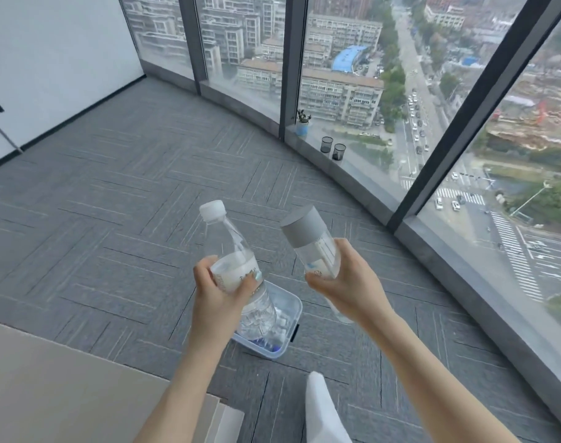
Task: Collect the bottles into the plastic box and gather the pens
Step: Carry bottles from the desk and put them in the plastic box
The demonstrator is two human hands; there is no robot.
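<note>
Bottles [237, 270] [317, 247] gripped in both hands [220, 289] [346, 282] above box [292, 314].

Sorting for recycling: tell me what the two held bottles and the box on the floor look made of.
White-capped bottle, held by the left hand: thin clear plastic, glossy, ribbed lower body.
Grey-capped bottle, held by the right hand: clear smooth wall, plastic or glass, I cannot tell; matte grey cap.
Plastic box: translucent, slightly frosted plastic with rounded rim.

Grey carpet floor [113, 203] — plastic box [290, 306] on it.
</note>
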